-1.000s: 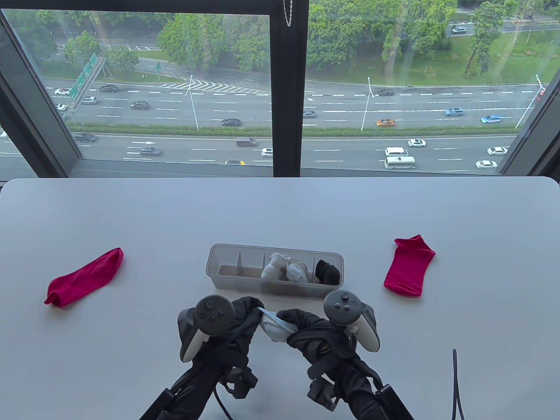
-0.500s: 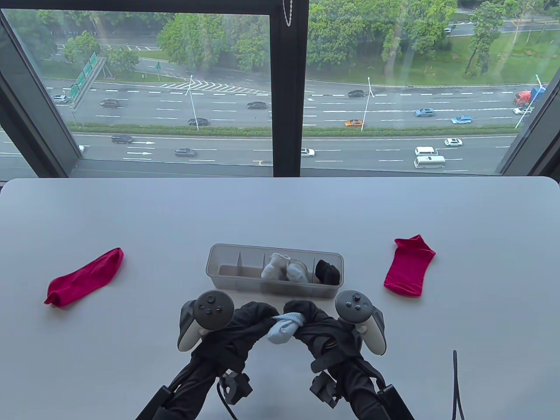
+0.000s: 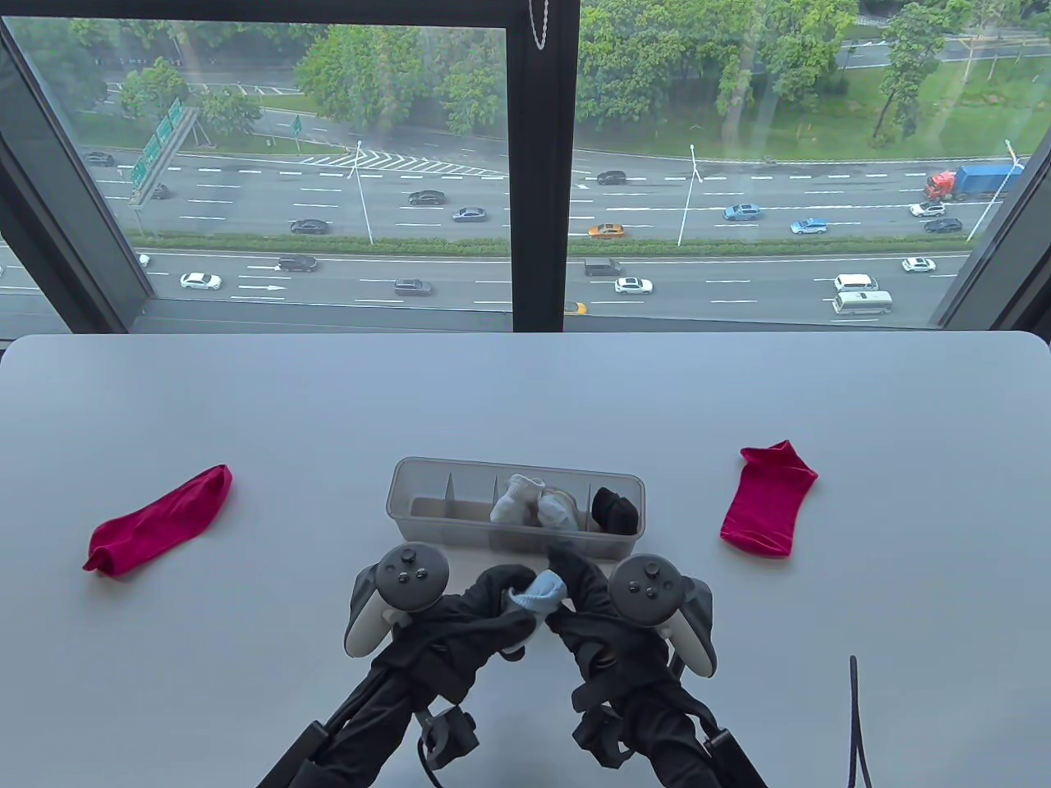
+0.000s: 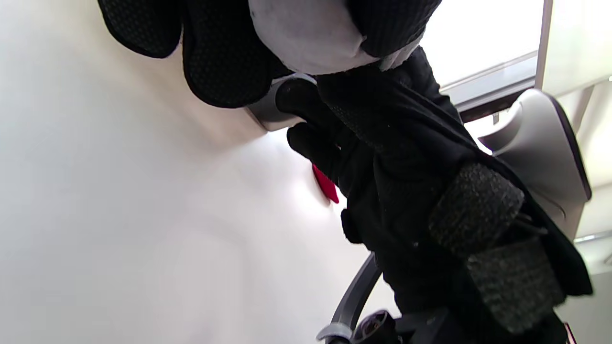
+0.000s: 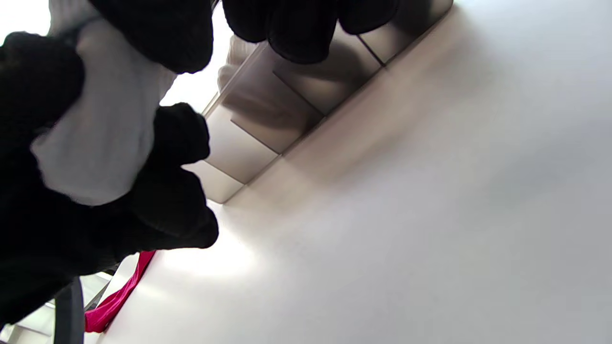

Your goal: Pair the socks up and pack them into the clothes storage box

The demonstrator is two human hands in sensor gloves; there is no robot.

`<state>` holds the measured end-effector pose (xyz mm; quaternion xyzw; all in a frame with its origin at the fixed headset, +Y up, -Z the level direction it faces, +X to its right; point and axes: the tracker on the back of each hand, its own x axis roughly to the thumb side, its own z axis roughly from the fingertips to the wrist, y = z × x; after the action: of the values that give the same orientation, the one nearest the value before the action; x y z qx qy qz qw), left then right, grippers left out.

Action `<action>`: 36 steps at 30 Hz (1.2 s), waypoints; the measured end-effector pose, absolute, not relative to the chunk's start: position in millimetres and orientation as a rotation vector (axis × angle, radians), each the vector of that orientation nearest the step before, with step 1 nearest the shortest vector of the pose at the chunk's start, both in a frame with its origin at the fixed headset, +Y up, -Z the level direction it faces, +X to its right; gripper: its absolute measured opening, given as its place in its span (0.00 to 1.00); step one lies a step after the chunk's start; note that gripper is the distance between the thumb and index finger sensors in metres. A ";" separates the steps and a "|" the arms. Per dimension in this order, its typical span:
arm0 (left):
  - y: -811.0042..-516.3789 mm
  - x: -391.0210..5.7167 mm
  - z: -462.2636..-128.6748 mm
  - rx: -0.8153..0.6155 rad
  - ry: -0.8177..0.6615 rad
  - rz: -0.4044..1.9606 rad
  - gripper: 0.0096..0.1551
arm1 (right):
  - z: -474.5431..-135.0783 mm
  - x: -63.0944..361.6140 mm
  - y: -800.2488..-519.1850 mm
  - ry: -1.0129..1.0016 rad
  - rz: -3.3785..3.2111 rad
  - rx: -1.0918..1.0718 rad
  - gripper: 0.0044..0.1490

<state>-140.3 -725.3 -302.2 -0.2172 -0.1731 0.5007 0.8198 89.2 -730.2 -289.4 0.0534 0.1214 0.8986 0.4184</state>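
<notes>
The light blue sock bundle (image 3: 538,593) sits between my two hands, off the table (image 3: 525,394), just on the near side of the storage box (image 3: 427,480). The box lies straight ahead of the bundle, its long axis running left to right. Its leftmost compartments look empty, the white pair (image 3: 530,502) sits near the middle and the black pair (image 3: 616,509) at the right end. From here the bundle is roughly level with the middle of the box, so I judge the free slots lie forward and a little to the left.

My left hand (image 3: 493,603) has its fingers curled round the bundle from the left, and my right hand (image 3: 587,591) is closed on it from the right, so both are clamped on the same bundle with the fingertips nearly touching. The wrist views show pale fabric squeezed among black glove fingers.

Two red socks wait unpaired: one far left (image 3: 160,519), one far right (image 3: 768,509), each well apart from the box.
</notes>
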 end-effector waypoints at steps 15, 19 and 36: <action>-721.7 -118.9 -287.0 -0.467 -0.593 1.091 0.38 | -286.5 91.9 -712.7 0.112 2.378 0.198 0.25; -720.5 -110.6 -282.6 -0.607 -0.697 0.853 0.35 | -293.9 100.6 -717.2 0.216 2.283 0.179 0.24; -706.7 -146.0 -294.6 -0.196 -0.411 0.888 0.23 | -294.1 84.6 -734.2 0.538 2.014 0.305 0.29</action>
<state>-146.0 -706.7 -294.6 -0.0939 -0.1969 0.4259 0.8781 84.6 -734.2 -294.1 0.1258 0.2221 0.8309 0.4944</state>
